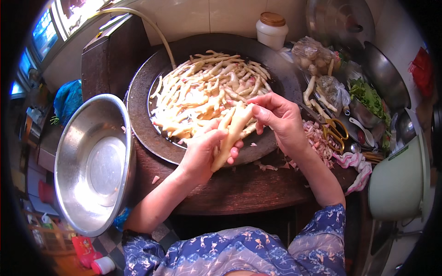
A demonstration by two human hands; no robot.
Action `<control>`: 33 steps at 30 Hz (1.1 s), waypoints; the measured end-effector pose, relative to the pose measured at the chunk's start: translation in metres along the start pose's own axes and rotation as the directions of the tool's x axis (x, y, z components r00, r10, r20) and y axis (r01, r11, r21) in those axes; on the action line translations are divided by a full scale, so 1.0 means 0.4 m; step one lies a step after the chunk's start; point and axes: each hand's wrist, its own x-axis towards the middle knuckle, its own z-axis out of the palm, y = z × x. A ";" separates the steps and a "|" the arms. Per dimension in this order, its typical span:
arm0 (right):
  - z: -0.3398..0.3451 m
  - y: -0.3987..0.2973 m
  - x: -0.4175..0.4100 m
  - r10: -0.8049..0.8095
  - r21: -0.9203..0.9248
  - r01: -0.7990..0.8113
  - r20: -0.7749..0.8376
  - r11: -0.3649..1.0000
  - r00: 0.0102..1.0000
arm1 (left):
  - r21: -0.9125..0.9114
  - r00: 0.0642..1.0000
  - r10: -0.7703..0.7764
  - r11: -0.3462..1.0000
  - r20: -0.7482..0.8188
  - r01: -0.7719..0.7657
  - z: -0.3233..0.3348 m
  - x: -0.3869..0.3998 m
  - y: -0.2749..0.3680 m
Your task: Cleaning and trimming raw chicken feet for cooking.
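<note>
My left hand (pixel 202 150) grips a pale yellow chicken foot (pixel 233 132), its shank end pointing down toward me. The thumb and forefinger of my right hand (pixel 285 119) pinch at the toe end of that same foot. Whatever lies between those fingertips is too small to make out. Both hands are above the near rim of a wide dark wok (pixel 148 138). Inside it, a large heap of chicken feet (pixel 210 79) lies in water. A pale hose (pixel 152 26) arches over the wok's far left rim and ends among the feet.
An empty steel basin (pixel 103 169) stands tilted at left. To the right lie gold-handled scissors (pixel 336 132), pinkish scraps (pixel 312 134), a striped cloth (pixel 359 169), bagged food (pixel 312 57) and leafy greens (pixel 367 96). A green bucket (pixel 397 183) is at the right edge, and a lidded white jar (pixel 272 32) behind.
</note>
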 end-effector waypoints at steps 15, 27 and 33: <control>0.009 0.043 0.004 0.071 0.181 -0.065 -0.028 0.981 0.997 | 0.291 0.971 0.174 0.949 -0.166 -0.121 -0.004 0.008 -0.014; 0.004 0.065 0.024 0.047 0.165 -0.038 -0.049 0.986 0.998 | 0.265 0.985 0.118 0.961 -0.125 -0.081 -0.028 0.023 -0.002; 0.030 0.059 0.016 0.061 0.241 -0.042 -0.071 0.970 0.996 | -0.065 0.975 -0.216 0.975 -0.043 0.213 -0.049 0.028 0.000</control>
